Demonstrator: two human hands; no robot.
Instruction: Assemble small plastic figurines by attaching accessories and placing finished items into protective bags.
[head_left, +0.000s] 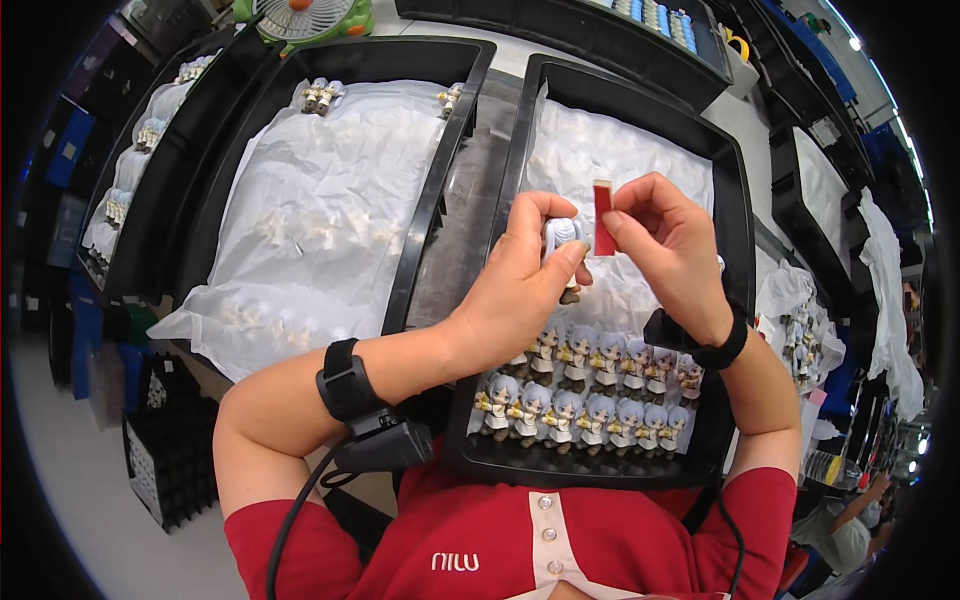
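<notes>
My left hand (510, 280) is closed round a small figurine (562, 233) with pale blue-white hair, its fingers covering much of the body. Between the thumb and fingertips of my right hand (668, 245) is a flat, narrow red strip (603, 228) with a pale top end. The strip stands upright just right of the figurine's head; a slight gap seems to part them. Both hands are above a black tray (738, 180) lined with white sheeting (625, 145). Rows of similar figurines (565, 408) lie in the near part of that tray, partly hidden by my forearms.
Left of it, another black tray (425, 190) holds white sheeting, with a few figurines (322, 95) at its far end. A green and orange fan (305, 18) stands beyond. More trays line both sides. A cabled dark device (385, 440) is strapped to my left forearm.
</notes>
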